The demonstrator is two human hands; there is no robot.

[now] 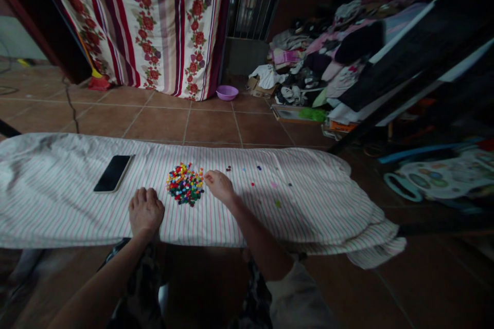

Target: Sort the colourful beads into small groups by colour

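Note:
A heap of small multicoloured beads (184, 184) lies on the striped cloth (316, 205). At the heap's right edge is my right hand (219, 185), thumb and fingertips pinched together; what they hold, if anything, is too small to make out. Left of the heap, my left hand (145, 211) rests on the cloth with its fingers curled in. To the right, tiny sorted groups are spread out: brown beads (229, 168), dark blue beads (259, 167), a red bead (252, 184), pink beads (274, 185), green beads (278, 204) and dark grey beads (290, 184).
A smartphone (113, 174) lies on the cloth at the left. Beyond, on the tiled floor, stand a purple basin (227, 93) and a red dustpan (99, 81) by a floral curtain (162, 25). Piled clothes (309, 61) fill the back right.

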